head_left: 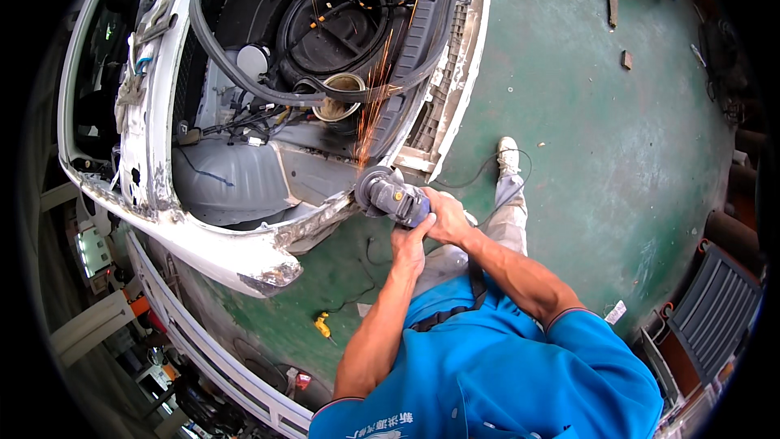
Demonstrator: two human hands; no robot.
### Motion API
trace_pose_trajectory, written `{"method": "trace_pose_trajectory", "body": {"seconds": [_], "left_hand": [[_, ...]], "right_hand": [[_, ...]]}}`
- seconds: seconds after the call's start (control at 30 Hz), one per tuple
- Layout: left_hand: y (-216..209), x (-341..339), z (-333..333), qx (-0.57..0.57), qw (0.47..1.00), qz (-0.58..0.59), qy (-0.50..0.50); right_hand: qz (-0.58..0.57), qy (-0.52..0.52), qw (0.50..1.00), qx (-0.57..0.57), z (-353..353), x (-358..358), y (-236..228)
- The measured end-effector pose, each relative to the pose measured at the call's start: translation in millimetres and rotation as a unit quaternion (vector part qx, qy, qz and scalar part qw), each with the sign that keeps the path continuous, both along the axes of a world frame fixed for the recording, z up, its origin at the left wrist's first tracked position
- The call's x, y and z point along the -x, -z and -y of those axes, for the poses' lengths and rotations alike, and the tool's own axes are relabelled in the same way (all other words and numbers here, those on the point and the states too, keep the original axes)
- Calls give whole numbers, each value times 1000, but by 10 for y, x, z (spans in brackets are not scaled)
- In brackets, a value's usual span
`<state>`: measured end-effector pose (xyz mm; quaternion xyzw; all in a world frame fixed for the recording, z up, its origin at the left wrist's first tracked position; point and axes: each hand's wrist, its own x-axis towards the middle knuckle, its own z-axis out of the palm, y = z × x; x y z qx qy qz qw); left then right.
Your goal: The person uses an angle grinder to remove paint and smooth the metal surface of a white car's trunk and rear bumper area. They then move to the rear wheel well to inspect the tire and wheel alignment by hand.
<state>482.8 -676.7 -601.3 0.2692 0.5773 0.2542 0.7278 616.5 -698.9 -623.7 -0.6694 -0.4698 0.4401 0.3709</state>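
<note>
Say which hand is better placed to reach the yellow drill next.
Left, probably: the yellow drill lies on the floor nearer the left hand; the right hand is farther. Both hold the angle grinder.

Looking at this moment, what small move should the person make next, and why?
Probably ease the angle grinder slightly back from the car's metal edge, keeping both hands on it: the left hand and right hand both grip its body, while sparks stream up across the black rubber seal toward the open trunk.
</note>
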Motion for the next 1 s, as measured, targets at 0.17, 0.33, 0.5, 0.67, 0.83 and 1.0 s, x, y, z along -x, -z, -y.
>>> {"method": "trace_pose_trajectory", "body": {"seconds": [0.17,0.33,0.5,0.67,0.83,1.0], "left_hand": [[-18,-36,21,-9,1000,5,-2],[16,-14,-34,10,1000,20,9],[116,-81,64,6,999,-12,49],[88,-180,77,16,1000,12,24],[178,-100,0,11,999,27,13],[153,-36,-21,15,998,59,-13]], "right_hand": [[-8,7,1000,8,25,-7,-89],[18,17,1000,-17,-24,-2,15],[4,57,998,-1,159,-60,45],[5,53,999,0,141,-141,-21],[2,41,999,-30,19,-119,-31],[34,19,996,-78,-37,-46,136]]}}
